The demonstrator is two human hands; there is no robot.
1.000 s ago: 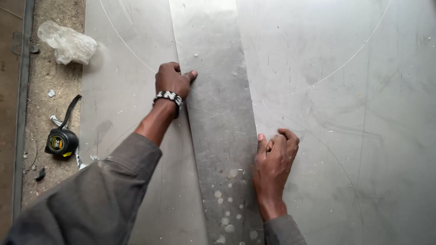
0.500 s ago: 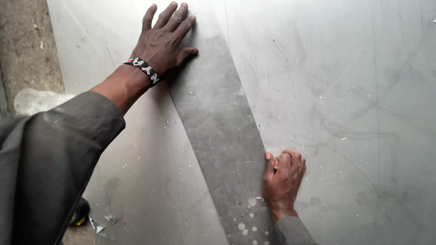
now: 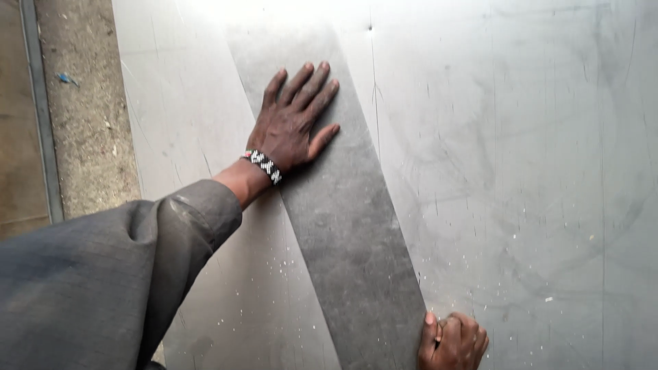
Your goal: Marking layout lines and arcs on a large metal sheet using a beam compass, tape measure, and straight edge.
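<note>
A long dull grey metal strip [image 3: 349,226] lies diagonally on a large shiny metal sheet [image 3: 534,171]. My left hand [image 3: 291,127] rests flat on the strip's upper part, fingers spread, palm pressing down. A black-and-white beaded bracelet [image 3: 264,166] is on that wrist, and a grey sleeve covers the arm. My right hand [image 3: 454,342] is at the bottom edge of the view, fingers curled into a fist, thumb against the strip's right edge. No object shows in that hand, and part of it is cut off by the frame.
The sheet's left edge runs beside a rough concrete floor [image 3: 86,123] with a small blue scrap [image 3: 67,79]. A thin metal rail [image 3: 41,116] runs along the far left. Faint scratched lines and white specks mark the sheet.
My left hand has opened from a curled grip to a flat spread palm and slid farther up the strip. The view has shifted up, so my right hand sits lower in frame.
</note>
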